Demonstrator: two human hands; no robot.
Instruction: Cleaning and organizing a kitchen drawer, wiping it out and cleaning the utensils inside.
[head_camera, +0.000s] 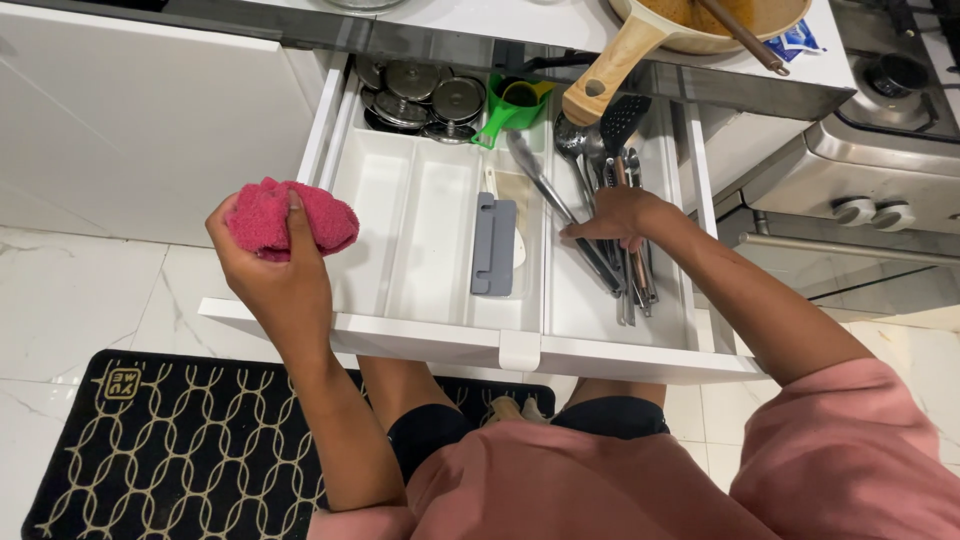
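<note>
The left hand (272, 262) was closed around a pink cloth (290, 215), bunched into a soft ball and held up over the left near corner of the open white drawer (420, 330). The cloth looked light and limp, so a loose squeeze anywhere on it would hold it.

The right hand (620, 215) lay in the right compartment of the drawer, fingers curled down onto a bundle of long metal utensils (630, 275); whether it had actually clamped 1 of them could not be told. Those utensils looked stiff, smooth and likely slippery, best taken by the handles at the near end.

A black slotted spatula (622, 120) lay at the far end of that compartment. A grey scraper (494, 245) lay in the middle compartment, round metal lids (430, 95) and green cups (510, 105) at the far end. A wooden-handled pan (640, 45) sat on the worktop (470, 20) above.
</note>
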